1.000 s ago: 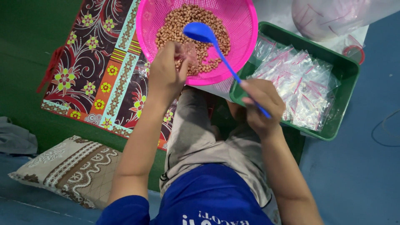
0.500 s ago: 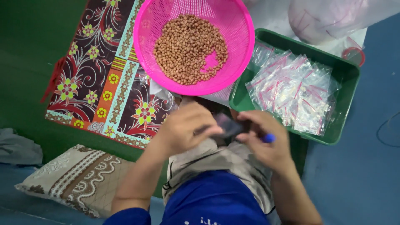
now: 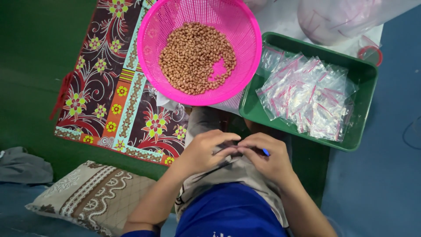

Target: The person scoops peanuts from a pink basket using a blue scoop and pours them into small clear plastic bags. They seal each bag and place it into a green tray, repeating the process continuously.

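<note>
both hands' fingers (image 3: 228, 151) pinch something small, probably a bag.

Clear zip bags (image 3: 307, 94) fill green tray (image 3: 366, 109).

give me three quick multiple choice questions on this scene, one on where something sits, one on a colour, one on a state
1. Where does the green tray lie relative to the pink basket?
A. To its left
B. To its right
C. Under it

2. What colour are the seal strips on the small plastic bags?
A. Red
B. Yellow
C. Black

3. How do the hands stand?
A. Both reaching into the basket
B. One in the tray, one in the basket
C. Both together over the lap

Answers:
1. B, the tray lies at the basket's right side in the head view.
2. A, thin red lines run across the clear bags.
3. C, the left hand and right hand meet fingertip to fingertip above the lap, clear of the basket of brown nuts, with a bit of blue showing at the right hand.
</note>
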